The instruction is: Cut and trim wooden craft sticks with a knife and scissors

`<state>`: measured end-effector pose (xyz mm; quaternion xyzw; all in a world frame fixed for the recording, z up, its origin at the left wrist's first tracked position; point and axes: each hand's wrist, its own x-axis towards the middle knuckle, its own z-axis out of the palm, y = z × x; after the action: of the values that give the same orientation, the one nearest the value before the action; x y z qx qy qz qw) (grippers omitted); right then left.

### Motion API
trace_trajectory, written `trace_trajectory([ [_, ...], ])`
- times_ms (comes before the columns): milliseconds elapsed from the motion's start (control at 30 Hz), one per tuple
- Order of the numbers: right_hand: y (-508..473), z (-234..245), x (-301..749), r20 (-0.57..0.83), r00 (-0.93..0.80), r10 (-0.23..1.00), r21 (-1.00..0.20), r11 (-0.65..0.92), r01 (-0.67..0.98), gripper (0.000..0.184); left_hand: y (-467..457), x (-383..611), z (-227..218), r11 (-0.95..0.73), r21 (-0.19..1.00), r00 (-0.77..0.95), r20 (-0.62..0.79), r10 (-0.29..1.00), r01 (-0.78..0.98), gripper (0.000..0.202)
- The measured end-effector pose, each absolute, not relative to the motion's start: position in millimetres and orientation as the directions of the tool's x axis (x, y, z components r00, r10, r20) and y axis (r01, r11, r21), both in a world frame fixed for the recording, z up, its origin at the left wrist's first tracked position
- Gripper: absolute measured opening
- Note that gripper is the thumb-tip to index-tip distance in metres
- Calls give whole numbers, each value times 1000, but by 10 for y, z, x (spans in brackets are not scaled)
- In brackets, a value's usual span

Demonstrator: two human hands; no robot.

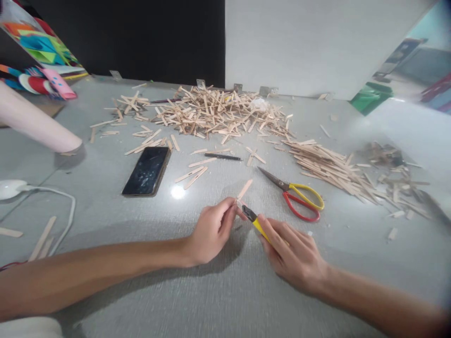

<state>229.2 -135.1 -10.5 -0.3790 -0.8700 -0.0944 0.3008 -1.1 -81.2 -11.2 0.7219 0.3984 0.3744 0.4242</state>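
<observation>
Right hand (294, 253), foremost: fingers wrapped round yellow cutter (260, 227); left hand (213, 231), fingers pinching wooden stick (245, 188). Advisable: light strokes, clear of fingers.

I have a small wooden stick (245, 188) in view around the middle of the scene, pale and slim, pinched at its near end and slanting toward the far right. Its far part sticks out freely; I can't make out the covered near part. Just nearer and to the right, I see a cutter knife (260, 227) with a yellow body and a dark head, gripped and tilted so that its head points far and left. Its thin blade reaches the stick's pinched end, but I can't tell whether they touch.
</observation>
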Motion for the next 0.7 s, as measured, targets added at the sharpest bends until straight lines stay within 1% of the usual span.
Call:
trace_trajectory([
  [200, -1365, -128, 2304, 576, -524, 628, -109, 694, 712, 78, -819, -8, -111, -358, 885, 390, 229, 892, 297, 27],
  [333, -1366, -148, 2315, 577, -527, 624, -123, 704, 699, 78, -820, -8, -105, -378, 872, 389, 245, 888, 312, 26],
  [500, -1350, -146, 2304, 575, -522, 630, -135, 703, 699, 72, -805, -24, -120, -391, 862, 394, 254, 883, 321, 26],
  [567, -1341, -142, 2289, 574, -513, 639, -123, 686, 717, 68, -791, -28, -128, -390, 864, 405, 249, 880, 317, 27],
  [700, -1330, -141, 2258, 559, -507, 656, -45, 634, 772, 59, -762, -19, -122, -375, 873, 416, 229, 880, 312, 31],
])
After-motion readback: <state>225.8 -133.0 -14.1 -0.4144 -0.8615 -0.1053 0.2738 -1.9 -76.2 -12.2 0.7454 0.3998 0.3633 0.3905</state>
